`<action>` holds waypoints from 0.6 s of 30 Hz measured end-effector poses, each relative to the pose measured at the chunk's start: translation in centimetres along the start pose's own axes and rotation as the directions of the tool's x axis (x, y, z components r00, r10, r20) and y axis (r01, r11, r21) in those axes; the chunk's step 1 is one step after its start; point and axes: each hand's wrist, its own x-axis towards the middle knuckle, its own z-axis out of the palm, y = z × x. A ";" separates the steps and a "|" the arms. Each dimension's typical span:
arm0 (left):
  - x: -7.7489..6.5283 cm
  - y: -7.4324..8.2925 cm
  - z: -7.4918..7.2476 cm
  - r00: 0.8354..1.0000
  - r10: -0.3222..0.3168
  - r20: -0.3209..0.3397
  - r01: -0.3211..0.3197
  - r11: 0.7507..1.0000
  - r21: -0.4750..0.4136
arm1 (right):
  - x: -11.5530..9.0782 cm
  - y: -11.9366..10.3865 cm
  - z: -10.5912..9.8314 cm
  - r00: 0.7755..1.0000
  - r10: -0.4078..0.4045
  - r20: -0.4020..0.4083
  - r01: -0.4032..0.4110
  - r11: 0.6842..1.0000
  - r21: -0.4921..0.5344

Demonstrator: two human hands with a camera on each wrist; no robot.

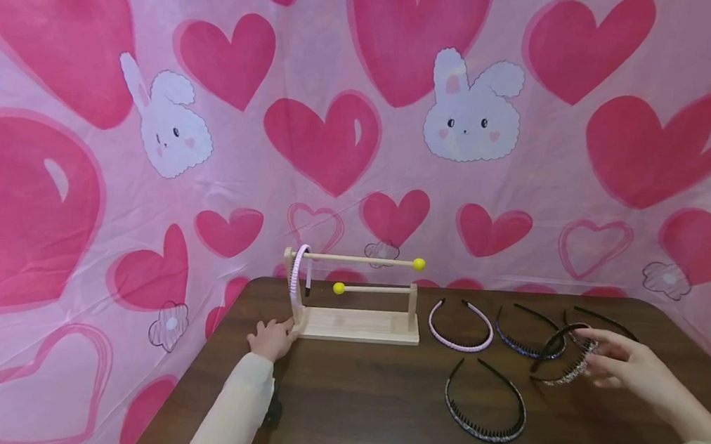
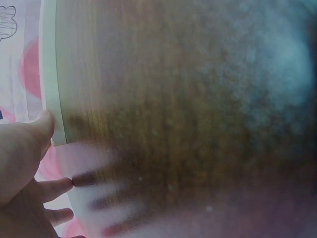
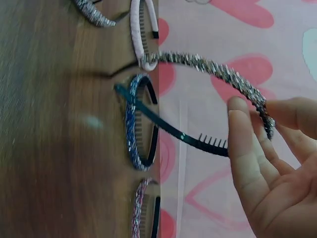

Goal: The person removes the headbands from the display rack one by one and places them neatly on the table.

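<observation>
Raised over the right side of the table, my right hand (image 1: 635, 366) pinches a silver sequined headband (image 3: 213, 69) with inner teeth between thumb and fingers. The headband's ends point left in the head view. My left hand (image 1: 272, 339) touches the left end of a wooden stand (image 1: 359, 326), its thumb at the base's edge and its other fingers spread. A pink headband (image 1: 295, 273) hangs at the left end of the stand's upper rod. Both rods have yellow ball tips.
Right of the stand lie a pink headband (image 1: 460, 347) and a blue sequined headband (image 1: 522, 349). A silver-grey headband (image 1: 483, 434) lies nearer the front. Partly behind my right hand is a pinkish sequined headband (image 3: 138, 213). A heart-patterned cloth (image 1: 398, 169) hangs behind the brown table (image 1: 377, 407).
</observation>
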 end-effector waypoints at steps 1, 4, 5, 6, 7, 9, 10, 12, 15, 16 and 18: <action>0.0 0.0 0.0 1.000 0.000 0.001 0.000 1.000 -0.001 | -0.2 0.2 -0.2 1.000 0.003 0.026 -0.003 1.000 0.011; 0.0 0.1 -0.1 1.000 0.002 0.002 -0.002 1.000 0.000 | -0.7 0.7 -0.9 0.994 0.015 0.109 -0.019 0.999 0.035; 0.0 0.1 -0.1 1.000 0.002 0.003 -0.002 1.000 0.000 | -0.8 0.8 -1.1 0.990 0.023 0.137 -0.029 0.999 0.045; -0.1 0.1 -0.1 1.000 0.005 0.001 -0.005 1.000 0.002 | -1.0 0.9 -1.2 0.987 0.031 0.160 -0.041 0.997 0.060; -0.1 0.0 -0.1 1.000 0.008 0.000 -0.008 1.000 0.004 | -1.2 1.0 -1.4 0.983 0.041 0.178 -0.053 0.996 0.065; -0.1 0.0 -0.1 1.000 0.012 -0.004 -0.012 1.000 0.007 | -1.5 1.2 -1.6 0.976 0.068 0.207 -0.083 0.994 0.067; -0.1 0.0 -0.1 1.000 0.014 -0.006 -0.014 1.000 0.009 | -1.7 1.3 -1.7 0.973 0.085 0.217 -0.101 0.993 0.064; -0.1 0.0 -0.1 1.000 0.017 -0.011 -0.017 1.000 0.011 | -2.0 1.4 -1.9 0.969 0.109 0.224 -0.120 0.992 0.040; -0.1 -0.1 0.0 1.000 0.019 -0.012 -0.019 1.000 0.009 | -2.3 1.5 -2.0 0.965 0.127 0.229 -0.133 0.991 0.011; -0.1 -0.1 0.0 1.000 0.019 -0.010 -0.019 1.000 0.008 | -2.4 1.6 -2.0 0.964 0.132 0.231 -0.136 0.991 0.003; -0.1 -0.1 0.0 1.000 0.019 -0.008 -0.019 1.000 0.008 | -2.5 1.6 -2.0 0.963 0.134 0.236 -0.135 0.991 -0.013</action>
